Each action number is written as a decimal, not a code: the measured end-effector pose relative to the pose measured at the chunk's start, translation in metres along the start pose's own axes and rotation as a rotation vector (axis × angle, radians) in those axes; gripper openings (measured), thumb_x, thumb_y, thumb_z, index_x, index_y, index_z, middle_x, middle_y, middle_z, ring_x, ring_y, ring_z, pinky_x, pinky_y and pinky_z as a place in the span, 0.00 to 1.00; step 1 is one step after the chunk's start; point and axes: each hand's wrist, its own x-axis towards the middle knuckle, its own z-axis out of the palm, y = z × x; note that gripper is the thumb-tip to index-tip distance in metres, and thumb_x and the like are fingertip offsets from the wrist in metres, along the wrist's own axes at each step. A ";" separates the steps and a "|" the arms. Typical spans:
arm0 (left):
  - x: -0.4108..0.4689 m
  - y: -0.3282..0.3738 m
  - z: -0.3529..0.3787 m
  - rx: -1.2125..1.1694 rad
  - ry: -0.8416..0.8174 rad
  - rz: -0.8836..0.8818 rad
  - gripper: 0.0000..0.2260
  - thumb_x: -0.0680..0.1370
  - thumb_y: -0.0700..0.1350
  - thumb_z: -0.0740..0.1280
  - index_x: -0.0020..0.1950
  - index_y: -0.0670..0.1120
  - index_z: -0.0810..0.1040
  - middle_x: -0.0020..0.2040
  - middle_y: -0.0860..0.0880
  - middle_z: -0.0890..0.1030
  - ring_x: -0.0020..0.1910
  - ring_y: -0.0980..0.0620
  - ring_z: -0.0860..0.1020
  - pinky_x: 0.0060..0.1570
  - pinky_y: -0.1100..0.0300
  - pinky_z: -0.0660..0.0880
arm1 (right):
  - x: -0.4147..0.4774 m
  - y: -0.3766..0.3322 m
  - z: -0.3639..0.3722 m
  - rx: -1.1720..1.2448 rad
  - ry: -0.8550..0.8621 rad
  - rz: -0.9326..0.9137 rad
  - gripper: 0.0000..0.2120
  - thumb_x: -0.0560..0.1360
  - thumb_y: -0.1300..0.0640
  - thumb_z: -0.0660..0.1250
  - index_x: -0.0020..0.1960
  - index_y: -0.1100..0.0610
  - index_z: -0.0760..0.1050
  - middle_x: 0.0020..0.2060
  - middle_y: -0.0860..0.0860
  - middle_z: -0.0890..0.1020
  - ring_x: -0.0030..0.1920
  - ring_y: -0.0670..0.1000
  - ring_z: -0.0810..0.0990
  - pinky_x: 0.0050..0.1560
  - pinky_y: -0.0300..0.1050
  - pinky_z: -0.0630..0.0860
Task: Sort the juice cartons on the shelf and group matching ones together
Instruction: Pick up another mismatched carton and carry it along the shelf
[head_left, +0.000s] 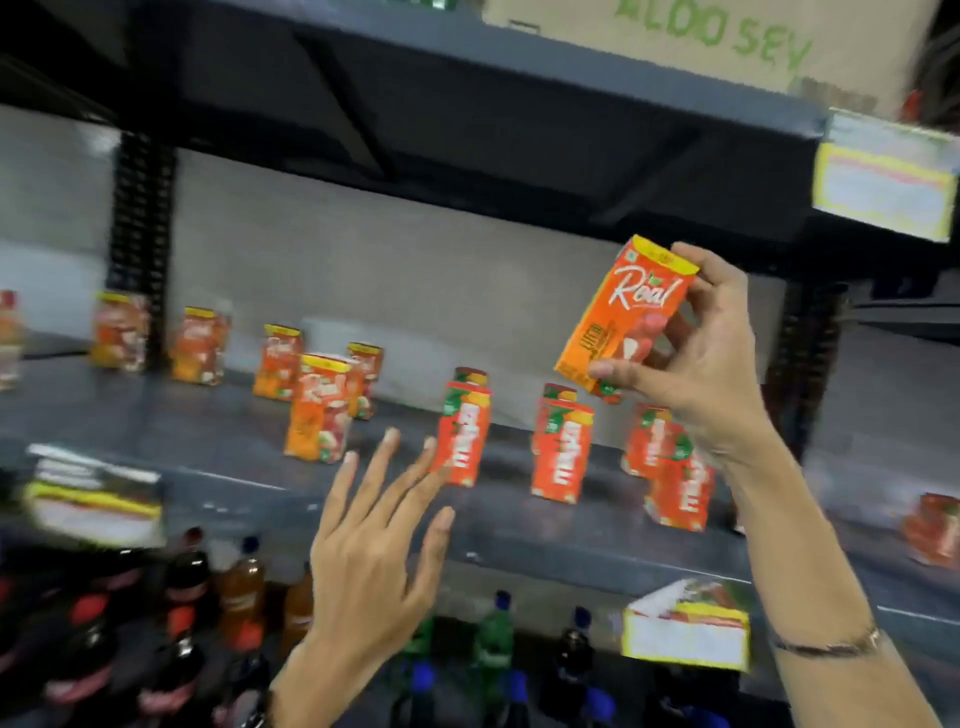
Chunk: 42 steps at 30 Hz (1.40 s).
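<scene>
My right hand holds an orange juice carton with a yellow top tilted in the air above the grey shelf. Several matching orange cartons stand along the left part of the shelf. Several red cartons stand to the right, some partly hidden behind my right wrist. My left hand is spread open in front of the shelf edge, its fingertips close to the leftmost red carton, and it holds nothing. The frame is blurred by motion.
Price tags hang on the shelf edge at left and right. Dark, orange and green drink bottles fill the level below. A cardboard box sits on the shelf above, with another tag.
</scene>
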 end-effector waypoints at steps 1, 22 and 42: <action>-0.001 -0.021 -0.016 0.044 0.029 -0.014 0.17 0.80 0.51 0.54 0.63 0.47 0.75 0.65 0.51 0.74 0.71 0.50 0.64 0.70 0.46 0.59 | 0.006 0.003 0.027 0.017 -0.019 -0.011 0.43 0.51 0.53 0.81 0.61 0.43 0.63 0.60 0.49 0.71 0.59 0.46 0.76 0.48 0.39 0.78; -0.038 -0.279 -0.117 0.319 0.058 -0.236 0.19 0.79 0.55 0.54 0.62 0.48 0.75 0.62 0.44 0.76 0.68 0.47 0.66 0.72 0.46 0.54 | 0.052 0.100 0.415 -0.101 -0.346 0.282 0.40 0.59 0.68 0.77 0.64 0.56 0.60 0.59 0.56 0.66 0.58 0.53 0.71 0.55 0.36 0.67; 0.010 -0.182 -0.090 0.017 0.364 -0.045 0.17 0.81 0.52 0.53 0.58 0.45 0.76 0.59 0.44 0.77 0.65 0.47 0.71 0.68 0.41 0.62 | 0.043 0.030 0.273 0.089 -0.249 0.115 0.39 0.65 0.64 0.74 0.70 0.50 0.58 0.59 0.50 0.72 0.56 0.48 0.77 0.56 0.44 0.77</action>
